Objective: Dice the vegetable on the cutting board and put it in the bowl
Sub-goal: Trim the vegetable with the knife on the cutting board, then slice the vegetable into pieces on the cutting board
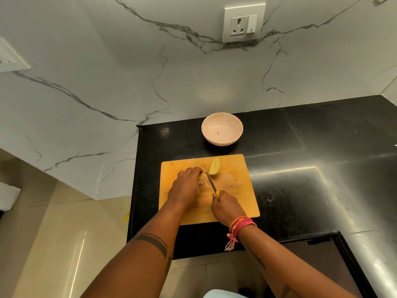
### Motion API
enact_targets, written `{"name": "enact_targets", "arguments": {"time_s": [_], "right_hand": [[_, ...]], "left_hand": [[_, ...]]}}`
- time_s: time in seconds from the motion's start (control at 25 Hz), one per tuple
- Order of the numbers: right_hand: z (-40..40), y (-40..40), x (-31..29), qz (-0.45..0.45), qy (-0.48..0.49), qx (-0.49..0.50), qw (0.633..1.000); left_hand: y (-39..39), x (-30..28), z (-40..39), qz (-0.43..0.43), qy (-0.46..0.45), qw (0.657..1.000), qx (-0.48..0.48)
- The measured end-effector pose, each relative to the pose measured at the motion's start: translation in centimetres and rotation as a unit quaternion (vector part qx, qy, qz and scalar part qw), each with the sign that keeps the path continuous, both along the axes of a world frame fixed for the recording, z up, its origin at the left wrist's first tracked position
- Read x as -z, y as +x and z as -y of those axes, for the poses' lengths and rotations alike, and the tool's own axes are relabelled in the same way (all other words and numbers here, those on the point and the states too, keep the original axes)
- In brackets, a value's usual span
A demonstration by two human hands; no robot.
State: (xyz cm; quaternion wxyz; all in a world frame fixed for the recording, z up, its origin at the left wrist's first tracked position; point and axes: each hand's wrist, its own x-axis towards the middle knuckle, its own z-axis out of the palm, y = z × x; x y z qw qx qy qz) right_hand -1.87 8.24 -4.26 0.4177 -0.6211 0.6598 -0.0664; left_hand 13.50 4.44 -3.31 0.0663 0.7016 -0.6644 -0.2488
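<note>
While two bare forearms reach forward from the bottom of the view, the nearest item noted is a bundle of red and orange threads (pixel 240 225) tied round the right wrist, frayed ends hanging. One right hand (pixel 226 206) is closed about the yellow handle of one small knife (pixel 211 183), fingers wrapped tight; the narrow metal blade points away and slightly left, its edge lying along the board just beside the left hand. One left hand (pixel 186 185) rests palm down on the board, fingers curled over a piece of vegetable (pixel 201 175) of which only a sliver of pale yellow shows at the fingertips; its full shape cannot be told. One rectangular wooden cutting board (pixel 236 190) with rounded corners lies flat on the surface, orange-brown and scored with cut marks on its right half. One further vegetable piece (pixel 214 166), pale yellow, half-oval with a flat cut face, sits near the board's far edge, just beyond the knife tip and apart from the left hand. The surface (pixel 300 158) is black polished stone, speckled and glossy, with light streaks on it. Beyond the board, well apart from it, stands one round bowl (pixel 222 129), pinkish-white and smooth, holding only a few small flecks. Behind rises a white marble-pattern wall (pixel 107 72) with grey veins, carrying one white socket plate (pixel 243 23) with a switch.
</note>
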Motion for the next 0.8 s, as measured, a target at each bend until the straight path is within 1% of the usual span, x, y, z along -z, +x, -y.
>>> {"name": "enact_targets", "arguments": {"time_s": [0.12,0.28,0.36,0.52,0.8], "right_hand": [[-0.4,-0.1,0.5,-0.009,-0.009,0.007,1.0],[-0.7,-0.7,1.0,-0.049,-0.045,-0.002,0.998],[-1.1,-0.8,1.1,-0.067,-0.065,-0.01,0.996],[-1.9,-0.7,1.2,-0.061,-0.099,-0.028,0.993],[-1.6,0.2,1.0,-0.049,-0.072,-0.053,0.995]], "left_hand": [[-1.1,1.1,-0.3,-0.003,-0.009,0.999,0.037],[-1.7,2.0,-0.6,-0.001,-0.04,0.999,0.012],[-1.6,2.4,-0.6,0.003,-0.044,0.999,0.017],[-1.6,2.8,-0.9,0.006,-0.05,0.999,0.014],[-1.7,2.9,-1.1,-0.006,-0.065,0.998,0.001]]}}
